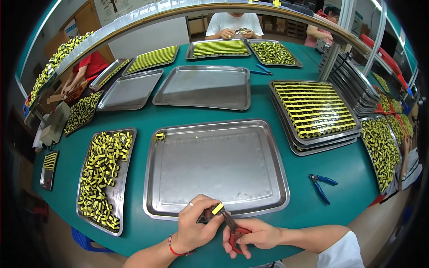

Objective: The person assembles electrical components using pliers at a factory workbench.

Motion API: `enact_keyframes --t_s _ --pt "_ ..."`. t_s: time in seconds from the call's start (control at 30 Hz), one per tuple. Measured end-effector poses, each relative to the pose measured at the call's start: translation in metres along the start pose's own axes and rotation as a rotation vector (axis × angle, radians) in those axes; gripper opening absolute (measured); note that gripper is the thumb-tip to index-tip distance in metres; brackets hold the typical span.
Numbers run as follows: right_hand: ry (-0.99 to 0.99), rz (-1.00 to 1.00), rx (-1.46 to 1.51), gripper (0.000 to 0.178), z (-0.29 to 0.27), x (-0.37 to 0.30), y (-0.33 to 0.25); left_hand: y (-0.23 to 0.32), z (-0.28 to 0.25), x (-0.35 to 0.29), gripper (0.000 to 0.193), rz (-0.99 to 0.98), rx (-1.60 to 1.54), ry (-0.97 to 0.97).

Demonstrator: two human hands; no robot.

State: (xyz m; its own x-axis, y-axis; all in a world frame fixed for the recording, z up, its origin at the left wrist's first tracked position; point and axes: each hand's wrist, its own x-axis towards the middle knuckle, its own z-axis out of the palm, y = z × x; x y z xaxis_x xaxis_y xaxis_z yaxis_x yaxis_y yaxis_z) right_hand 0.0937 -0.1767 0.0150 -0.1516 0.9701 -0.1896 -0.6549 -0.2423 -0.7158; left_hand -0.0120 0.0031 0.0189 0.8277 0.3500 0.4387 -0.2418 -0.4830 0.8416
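Observation:
Close to my body, my left hand (196, 222) pinches a small black part with a yellow top (217, 208), which looks like a small transformer. My right hand (254, 235) holds red-handled pliers (233, 228), their dark jaws up against the part. Whether the jaws grip it is too small to tell. Just beyond my hands lies a large metal tray (214, 167). One or two similar yellow-and-black parts (160, 136) sit in its far left corner. To the left, a narrower metal tray (126, 178) holds a loose heap of such parts.
Blue-handled cutters (321, 185) lie on the green table (308, 219) at right. Behind them stand stacked trays with parts in rows (313, 109). Bare trays (203, 87) lie farther back. A co-worker (234, 27) sits across the table; a shelf rail (187, 11) spans above.

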Motion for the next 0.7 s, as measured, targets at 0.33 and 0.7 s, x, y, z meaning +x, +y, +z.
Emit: enact_keyframes --t_s 0.33,0.7 --pt "-0.006 0.025 0.041 0.03 0.001 -0.001 0.003 -0.004 -0.001 -0.006 0.029 -0.037 -0.026 -0.018" --pt "0.048 0.086 0.057 0.03 0.004 0.001 -0.01 -0.007 0.002 0.005 0.026 0.057 0.017 0.098"
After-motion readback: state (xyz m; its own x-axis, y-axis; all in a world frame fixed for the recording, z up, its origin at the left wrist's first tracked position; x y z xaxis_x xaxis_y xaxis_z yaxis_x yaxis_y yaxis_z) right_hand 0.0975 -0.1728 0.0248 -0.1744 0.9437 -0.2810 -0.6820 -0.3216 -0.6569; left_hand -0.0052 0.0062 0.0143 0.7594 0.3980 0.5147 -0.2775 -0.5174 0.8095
